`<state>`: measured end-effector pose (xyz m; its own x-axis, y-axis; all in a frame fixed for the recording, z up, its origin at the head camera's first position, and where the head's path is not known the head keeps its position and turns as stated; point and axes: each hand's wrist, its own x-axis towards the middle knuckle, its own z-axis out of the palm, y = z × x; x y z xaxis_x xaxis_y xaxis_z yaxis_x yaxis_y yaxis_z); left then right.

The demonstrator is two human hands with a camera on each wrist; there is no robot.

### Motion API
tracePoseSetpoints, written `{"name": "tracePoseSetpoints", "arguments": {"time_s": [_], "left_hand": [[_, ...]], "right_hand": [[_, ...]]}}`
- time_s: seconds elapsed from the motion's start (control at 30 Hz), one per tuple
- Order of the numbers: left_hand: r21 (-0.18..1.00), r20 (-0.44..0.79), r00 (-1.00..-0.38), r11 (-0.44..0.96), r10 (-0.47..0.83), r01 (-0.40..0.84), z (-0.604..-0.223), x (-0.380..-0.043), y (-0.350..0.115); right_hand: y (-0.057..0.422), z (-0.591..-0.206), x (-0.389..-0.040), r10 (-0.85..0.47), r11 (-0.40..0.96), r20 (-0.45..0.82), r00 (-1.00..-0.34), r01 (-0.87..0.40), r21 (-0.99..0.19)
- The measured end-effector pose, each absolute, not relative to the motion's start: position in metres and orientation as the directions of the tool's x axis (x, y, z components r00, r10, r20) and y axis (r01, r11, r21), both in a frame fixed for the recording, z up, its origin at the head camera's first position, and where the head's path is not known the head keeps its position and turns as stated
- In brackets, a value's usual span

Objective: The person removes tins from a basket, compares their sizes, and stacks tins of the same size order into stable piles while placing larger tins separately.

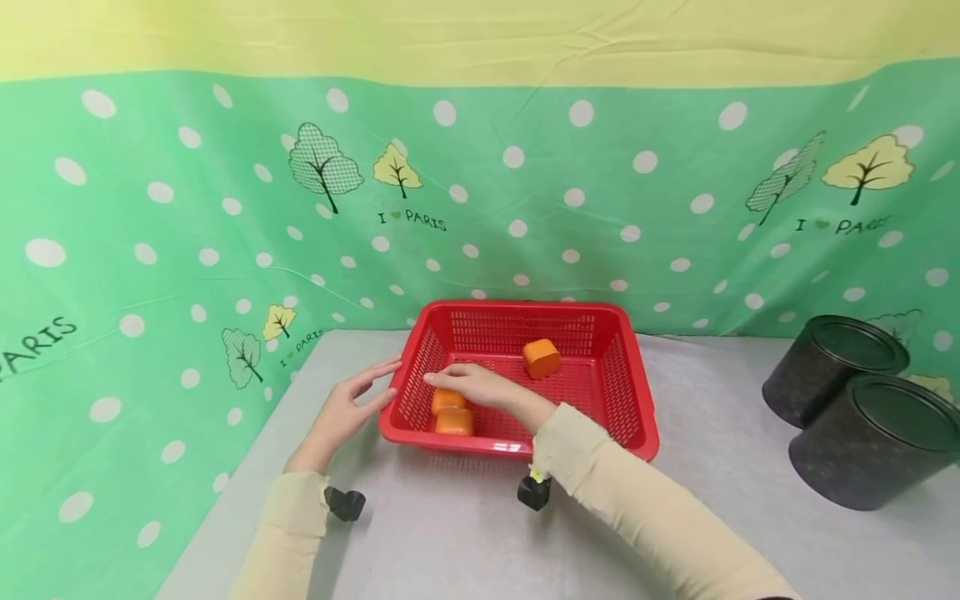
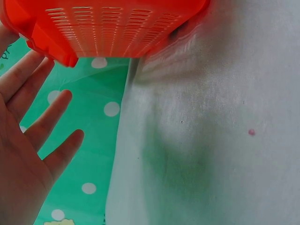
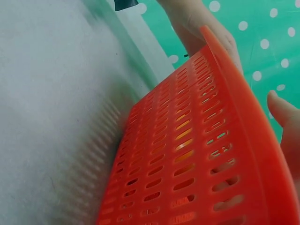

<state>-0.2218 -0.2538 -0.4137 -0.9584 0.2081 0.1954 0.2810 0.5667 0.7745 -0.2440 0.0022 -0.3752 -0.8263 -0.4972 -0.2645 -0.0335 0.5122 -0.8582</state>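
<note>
A red slotted plastic basket (image 1: pixel 517 448) stands on the table. My left hand (image 1: pixel 341 421) is at its left side, fingers spread and fairly straight, fingertips right at the rim; in the left wrist view the left hand (image 2: pixel 23 126) is below the rim. My right hand (image 1: pixel 480 385) reaches over the front into the basket's left part, with its thumb extended in the right wrist view. Just under it lie an orange rounded block (image 1: pixel 447 402) and another orange block (image 1: pixel 454 422), side by side. A third orange block (image 1: pixel 541 358) with a flat face sits near the back wall.
Two dark lidded cans (image 1: pixel 832 367) stand at the table's right end, one in front of the other. A green and yellow curtain (image 1: pixel 525 183) hangs behind and along the left side of the grey-white table (image 1: pixel 435 542). Both wrists wear black cameras.
</note>
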Motion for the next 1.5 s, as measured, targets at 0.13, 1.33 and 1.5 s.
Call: {"name": "tracePoseSetpoints", "arguments": {"time_s": [0.13,1.33,1.5], "left_hand": [[0.781,0.198,-0.958,0.558,0.207,0.282,-0.415,-0.222,-0.254],[0.780,0.184,-0.963,0.567,0.197,0.265,-0.414,-0.221,-0.253],[0.782,0.189,-0.961,0.561,0.203,0.272,-0.412,-0.220,-0.251]], "right_hand": [[0.002,-0.376,-0.244,-0.493,0.523,-0.254,-0.832,-0.050,-0.851],[0.012,-0.387,-0.258,-0.502,0.611,-0.289,-0.815,-0.098,-0.785],[0.013,-0.389,-0.260,-0.493,0.634,-0.298,-0.817,-0.103,-0.766]]}}
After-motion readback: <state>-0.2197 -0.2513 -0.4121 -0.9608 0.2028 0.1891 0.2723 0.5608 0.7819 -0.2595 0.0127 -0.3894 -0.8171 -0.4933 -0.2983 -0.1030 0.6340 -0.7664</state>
